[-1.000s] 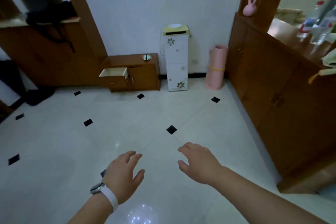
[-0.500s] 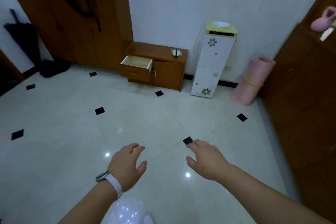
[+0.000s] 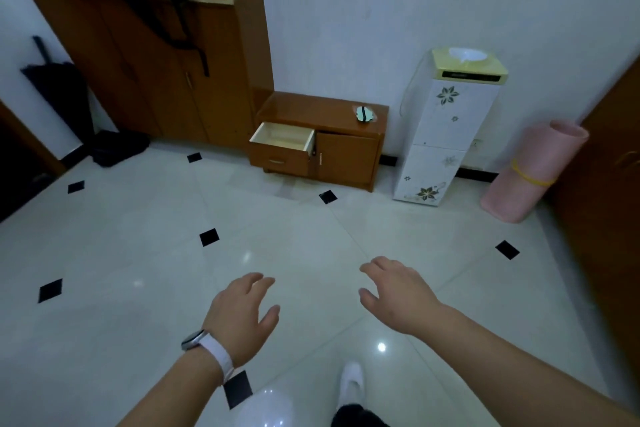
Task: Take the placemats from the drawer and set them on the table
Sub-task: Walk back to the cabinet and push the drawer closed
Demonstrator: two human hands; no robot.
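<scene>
left hand point(image 3: 242, 315) and right hand point(image 3: 398, 298) hover empty, fingers point(image 3: 258, 279) loosely spread, well short of the open drawer point(image 3: 282, 146), whose low jutting front could catch a shin.

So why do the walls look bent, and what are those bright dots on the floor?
Head view: the wide-angle lens tilts the tall brown wooden cabinet and the white flowered water dispenser; the glossy white tiled floor shows small glare spots, probably reflected lamps; light is dim, bluish.
</scene>
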